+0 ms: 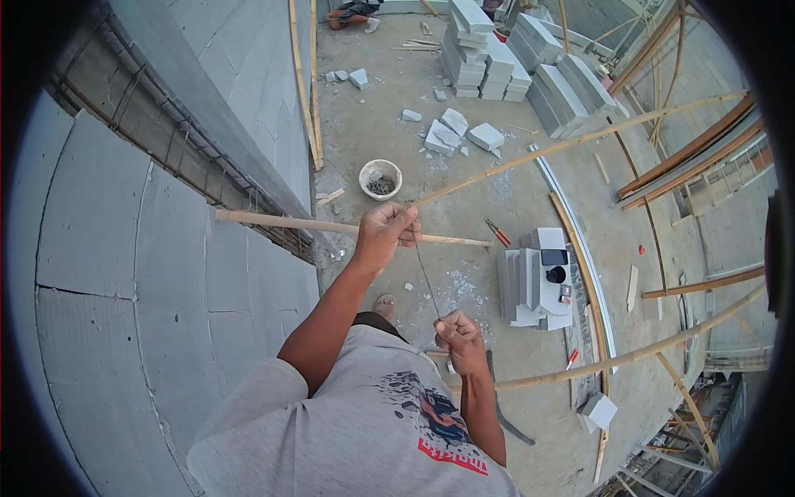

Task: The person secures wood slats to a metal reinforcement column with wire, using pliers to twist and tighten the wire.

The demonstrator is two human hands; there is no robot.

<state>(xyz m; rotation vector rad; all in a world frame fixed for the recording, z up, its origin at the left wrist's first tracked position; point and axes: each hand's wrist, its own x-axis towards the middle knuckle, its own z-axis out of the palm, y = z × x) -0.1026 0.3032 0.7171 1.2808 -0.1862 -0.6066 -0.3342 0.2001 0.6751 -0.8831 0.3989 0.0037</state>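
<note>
Site floor: bare concrete [348, 108], with pale chips and broken block pieces. A wall of large grey blocks [91, 207] stands along the left side, its joints visible. Stacks of white building blocks [472, 70] stand at the far end.

A long wooden pole [472, 180] runs from beside the left hand up to the right; a second wooden pole [290, 221] extends from the wall, passing behind that hand. A smaller block stack [509, 282] at right carries a dark cup [556, 274] and other small items. A white bucket [364, 184] sits beyond the left hand, its contents dark and not clearly identifiable.

Left hand [385, 236]: fingers pinched on one end of the wire; contact with the poles cannot be determined. Right hand [461, 341]: nearer the body, thumb and fingers gripping the other end. Red-handled pliers [498, 233] lie near the block stack. Thin dark wire [426, 277]: spans between both hands, slanting, slightly bowed.
</note>
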